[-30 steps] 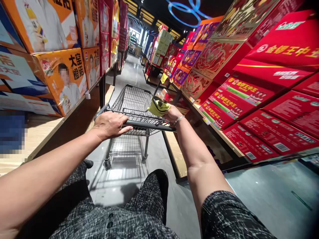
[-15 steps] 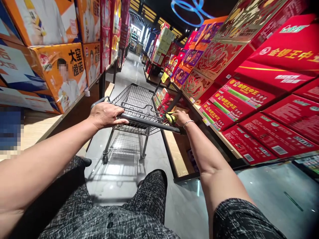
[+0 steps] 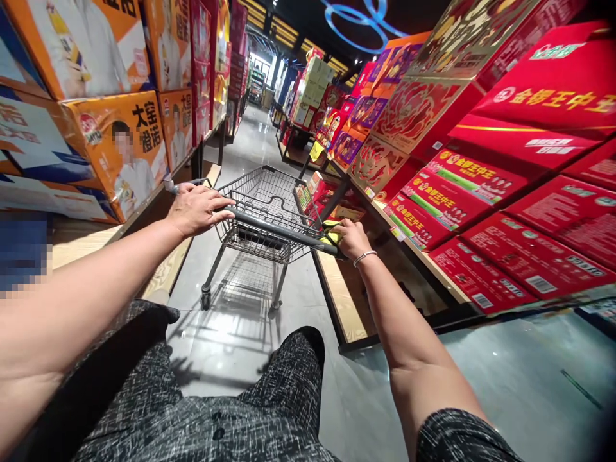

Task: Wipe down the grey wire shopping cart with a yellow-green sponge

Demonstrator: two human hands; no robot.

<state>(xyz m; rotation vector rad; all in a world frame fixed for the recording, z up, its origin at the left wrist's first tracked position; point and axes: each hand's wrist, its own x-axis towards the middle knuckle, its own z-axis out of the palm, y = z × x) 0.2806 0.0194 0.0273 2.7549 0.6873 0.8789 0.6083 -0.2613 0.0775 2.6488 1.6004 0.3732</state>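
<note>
A grey wire shopping cart [image 3: 269,186] stands ahead of me in the aisle, with its dark handlebar [image 3: 269,226] towards me. My left hand [image 3: 199,208] lies on the left end of the bar, fingers stretched out rather than wrapped round it. At the bar's right end, my right hand [image 3: 353,239] is closed on a yellow-green cloth [image 3: 331,236] pressed against the handle. Its fingertips are partly hidden by the cloth. The cart's basket shows bare wire.
Orange drink cartons [image 3: 120,154] are stacked on a wooden shelf at left. Red boxes [image 3: 500,256] and gold patterned boxes [image 3: 414,115] rise at right above a low wooden platform [image 3: 344,301]. The tiled aisle [image 3: 262,131] runs on beyond the cart.
My left hand has loosened from the bar, slid slightly left, and its fingers have straightened. My right hand and the cloth have shifted a little down onto the bar's right end.
</note>
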